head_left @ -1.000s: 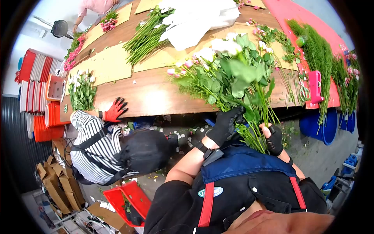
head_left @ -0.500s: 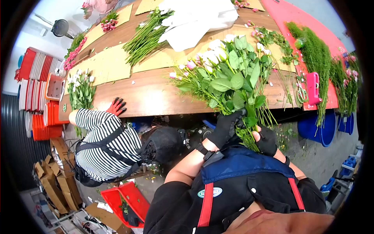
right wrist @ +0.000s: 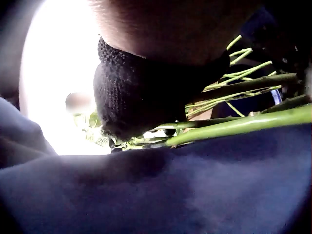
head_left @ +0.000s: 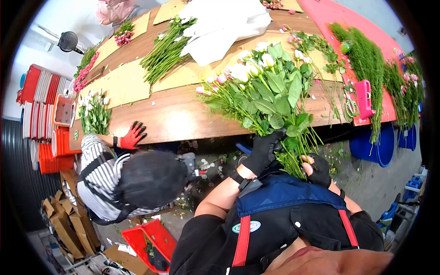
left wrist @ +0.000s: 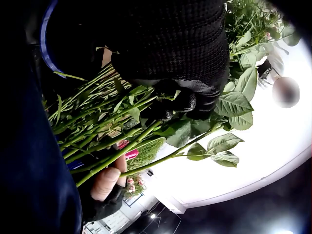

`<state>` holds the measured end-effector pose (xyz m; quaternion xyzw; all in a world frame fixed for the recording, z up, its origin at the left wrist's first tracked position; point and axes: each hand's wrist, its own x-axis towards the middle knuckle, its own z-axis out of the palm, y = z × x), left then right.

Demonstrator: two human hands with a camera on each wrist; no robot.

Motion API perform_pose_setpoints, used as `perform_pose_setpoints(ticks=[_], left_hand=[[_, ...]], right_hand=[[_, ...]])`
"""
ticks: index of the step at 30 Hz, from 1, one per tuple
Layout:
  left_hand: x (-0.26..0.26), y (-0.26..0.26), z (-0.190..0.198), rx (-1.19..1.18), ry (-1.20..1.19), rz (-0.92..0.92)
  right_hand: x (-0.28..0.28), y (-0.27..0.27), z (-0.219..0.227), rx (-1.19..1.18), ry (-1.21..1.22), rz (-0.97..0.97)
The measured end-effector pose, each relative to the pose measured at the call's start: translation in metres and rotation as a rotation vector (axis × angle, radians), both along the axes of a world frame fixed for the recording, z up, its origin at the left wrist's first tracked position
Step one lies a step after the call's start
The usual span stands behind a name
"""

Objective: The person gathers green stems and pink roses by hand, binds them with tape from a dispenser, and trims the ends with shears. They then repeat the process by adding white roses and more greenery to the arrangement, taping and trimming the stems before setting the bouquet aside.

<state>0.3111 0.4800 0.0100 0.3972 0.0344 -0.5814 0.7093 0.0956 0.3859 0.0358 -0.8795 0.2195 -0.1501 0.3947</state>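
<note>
A bouquet [head_left: 270,91] of white roses, small pink blooms and leafy greens leans over the table's near edge. Gloved in black, my left hand [head_left: 266,147] grips its stems just below the leaves. In the left wrist view its curled fingers [left wrist: 185,102] wrap the bundle, and the stems [left wrist: 102,131] fan out below. My right hand [head_left: 317,170], in a black glove with bare fingertips, is at the lower stems; its thumb [left wrist: 106,183] and a finger pinch one rose stem [left wrist: 151,166]. The right wrist view shows the dark glove [right wrist: 141,97] over a thick green stem [right wrist: 253,124].
On the wooden table [head_left: 174,117] lie cut stems [head_left: 167,55], white paper [head_left: 224,27] and white flowers [head_left: 94,112]. Scissors [head_left: 351,106] and a pink tool [head_left: 364,100] lie at right, above a blue bucket [head_left: 373,144]. A person in stripes [head_left: 101,183] bends close on the left.
The bouquet's upper leaves, raised and blurred earlier, have settled lower. My right hand has shifted slightly along the lower stems. The striped person's head dipped toward the table's underside, then moved back left.
</note>
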Motion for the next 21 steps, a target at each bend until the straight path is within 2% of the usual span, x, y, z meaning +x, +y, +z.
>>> perform_pose_setpoints(ticks=[2,6,12,15,19,21], left_hand=[[-0.001,-0.001,0.002,0.01,0.009,-0.004],[-0.003,-0.004,-0.007,-0.008,0.028,-0.042],[-0.007,-0.004,0.0,-0.048,0.065,-0.047],[-0.005,0.0,0.002,-0.102,0.05,-0.027],[-0.003,0.002,-0.003,-0.133,0.055,0.023],[-0.001,0.005,-0.005,-0.148,0.053,0.023]], right_hand=[[-0.012,0.001,-0.012,0.056,0.077,0.006],[-0.006,0.003,-0.01,-0.082,-0.074,0.065],[-0.008,0.008,-0.036,0.284,-0.028,-0.152],[-0.003,0.012,-0.013,0.243,-0.006,-0.228],[-0.007,0.007,-0.002,0.086,0.093,-0.096],[-0.006,0.013,0.0,0.156,0.065,-0.081]])
